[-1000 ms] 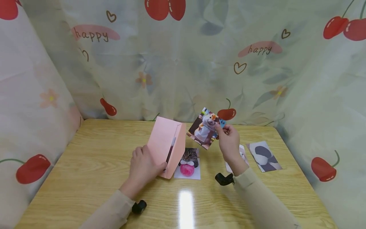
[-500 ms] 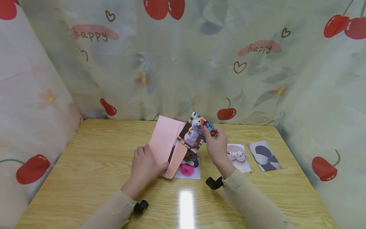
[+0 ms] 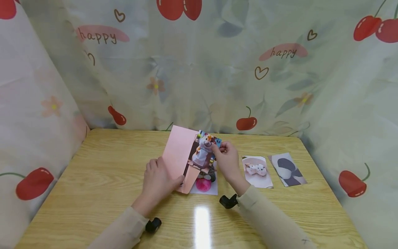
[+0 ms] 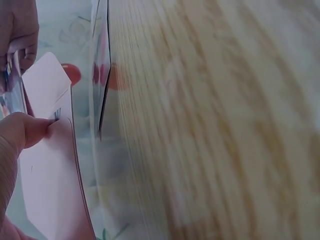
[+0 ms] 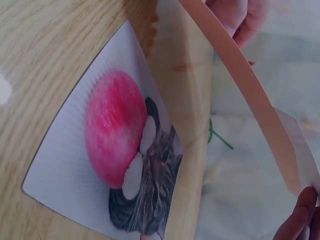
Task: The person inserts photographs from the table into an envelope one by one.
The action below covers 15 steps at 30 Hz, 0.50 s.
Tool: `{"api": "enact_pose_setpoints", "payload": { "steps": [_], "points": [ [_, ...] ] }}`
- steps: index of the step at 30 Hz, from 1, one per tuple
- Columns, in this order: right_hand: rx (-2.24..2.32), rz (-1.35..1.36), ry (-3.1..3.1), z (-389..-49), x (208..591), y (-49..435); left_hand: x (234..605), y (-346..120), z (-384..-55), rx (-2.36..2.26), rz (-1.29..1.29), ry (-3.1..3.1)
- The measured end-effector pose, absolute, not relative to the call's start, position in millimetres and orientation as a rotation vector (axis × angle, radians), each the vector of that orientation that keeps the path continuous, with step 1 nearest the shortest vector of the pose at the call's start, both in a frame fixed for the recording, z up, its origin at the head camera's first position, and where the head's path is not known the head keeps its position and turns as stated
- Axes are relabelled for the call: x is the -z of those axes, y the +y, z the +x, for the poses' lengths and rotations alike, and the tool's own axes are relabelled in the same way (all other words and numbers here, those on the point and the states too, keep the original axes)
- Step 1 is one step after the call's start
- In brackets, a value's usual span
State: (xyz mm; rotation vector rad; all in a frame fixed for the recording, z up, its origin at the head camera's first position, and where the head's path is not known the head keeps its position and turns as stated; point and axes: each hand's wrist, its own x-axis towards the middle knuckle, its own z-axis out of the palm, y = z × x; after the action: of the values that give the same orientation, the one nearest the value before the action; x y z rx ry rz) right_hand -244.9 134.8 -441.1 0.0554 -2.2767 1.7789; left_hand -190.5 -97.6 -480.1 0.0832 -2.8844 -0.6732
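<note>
1. The right hand [image 3: 228,162] has its grip pinched on the hamster card [image 3: 203,148], thumb on the front; the fingers behind it are mostly hidden.
2. This card is at the mouth of the pink envelope [image 3: 178,147], leaning over its flap. Whether its left edge is already inside, I cannot tell.
3. The left hand [image 3: 159,180] has its grip clamped on the envelope, with the thumb at the mouth and the other fingers spread on the pink side.
4. In the mouth, a dark strip is seen, too narrow to make out.
5. The cat card [image 3: 212,188] lies on the bench [image 3: 102,183]; from the head its upper part is covered by the envelope and the hamster card. The right wrist view shows more of it, but its lower end is cut off there.
6. In both wrist views the hands are cut by the frame; in the left one the hamster card appears only as a thin, blurred piece.
7. The envelope's top corner overlaps the far edge of the bench, in front of the printed cloth [image 3: 192,69].
8. Wood grain stretches widely left of the left hand. On the right side, the spotted card [image 3: 257,173] is near the right hand, and the grey card [image 3: 287,169] is just beside it, with another edge peeking from beneath.
</note>
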Motion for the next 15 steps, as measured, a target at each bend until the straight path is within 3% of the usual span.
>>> {"api": "enact_pose_setpoints", "payload": {
  "steps": [15],
  "points": [
    [-1.745, 0.078, -2.429, -242.2, 443.3, 127.5, 476.0, -97.5, -189.1, 0.695, 0.07, -2.87]
  ]
}}
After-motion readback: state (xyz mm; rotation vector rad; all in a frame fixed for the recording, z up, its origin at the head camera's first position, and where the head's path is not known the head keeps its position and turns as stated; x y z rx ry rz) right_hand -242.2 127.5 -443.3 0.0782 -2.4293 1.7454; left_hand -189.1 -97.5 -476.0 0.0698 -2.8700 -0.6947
